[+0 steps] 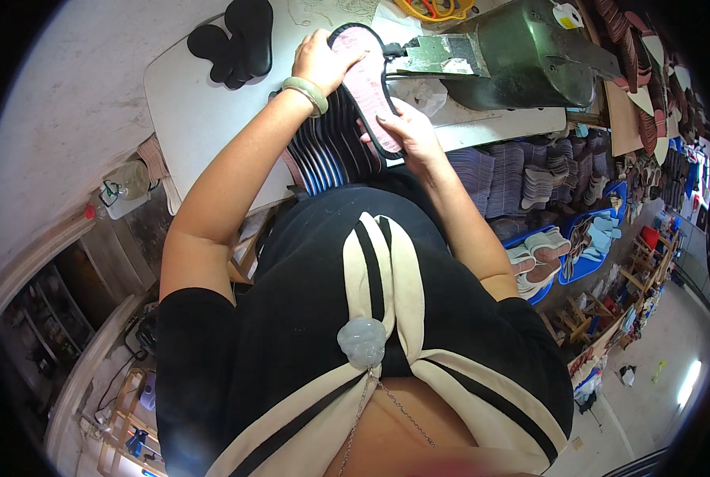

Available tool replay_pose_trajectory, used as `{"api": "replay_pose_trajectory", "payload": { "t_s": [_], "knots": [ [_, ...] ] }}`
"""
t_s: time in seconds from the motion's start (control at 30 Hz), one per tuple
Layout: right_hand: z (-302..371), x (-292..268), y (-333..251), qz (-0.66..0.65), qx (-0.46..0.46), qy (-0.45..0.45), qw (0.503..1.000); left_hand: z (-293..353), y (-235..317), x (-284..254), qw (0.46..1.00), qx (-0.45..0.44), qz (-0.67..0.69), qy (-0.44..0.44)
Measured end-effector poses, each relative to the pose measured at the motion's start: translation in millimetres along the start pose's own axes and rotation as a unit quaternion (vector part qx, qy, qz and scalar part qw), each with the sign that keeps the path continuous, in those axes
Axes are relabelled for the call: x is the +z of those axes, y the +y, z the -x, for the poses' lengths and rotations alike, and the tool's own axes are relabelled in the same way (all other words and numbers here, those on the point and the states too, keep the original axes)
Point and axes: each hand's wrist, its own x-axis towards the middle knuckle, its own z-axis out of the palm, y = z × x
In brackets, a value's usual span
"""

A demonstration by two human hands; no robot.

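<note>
A pink shoe insole (364,78) with a black bound edge is held between both my hands over the white worktable. My left hand (318,63) grips its upper left edge, the thumb lying on the pink face. Lower down, my right hand (415,137) pinches the narrower end, thumb on top and fingers underneath. The insole's right edge lies beside the small black working end of a green sewing machine (522,60); whether they touch I cannot tell. Below the insole, a row of black-edged insoles (335,147) stands packed together, partly hidden by my left wrist.
Loose black soles (249,40) lie on the table (182,99) at the far left. Orange-handled scissors (434,8) are at the back. Stacked soles (470,179) stand to the right, beside blue bins (581,269) of shoe parts. A plastic jug (128,181) is at the left.
</note>
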Motion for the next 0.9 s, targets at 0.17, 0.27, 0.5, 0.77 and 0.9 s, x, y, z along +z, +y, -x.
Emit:
{"api": "replay_pose_trajectory", "payload": {
  "t_s": [0.17,0.27,0.5,0.77,0.9],
  "knots": [
    [-0.2,-10.1,-6.6,-0.007,-0.017,0.028,0.999,-16.7,-5.2,9.1,0.999,-0.035,-0.001,-0.009],
    [0.9,-7.5,-14.6,-0.025,-0.021,0.054,0.998,-24.5,-3.4,11.4,0.998,-0.066,0.003,-0.014],
    [-15.7,43.7,-23.7,-0.023,0.025,-0.017,0.999,-28.4,-44.2,7.8,0.953,-0.115,0.278,-0.030],
    [-133.8,105.1,18.1,0.447,-0.087,-0.031,0.890,131.0,-138.4,1.6,0.938,-0.296,0.094,0.153],
    [-117.8,92.3,44.2,0.575,-0.246,-0.012,0.780,162.2,-139.5,2.9,0.909,-0.341,0.235,0.040]
  ]
}}
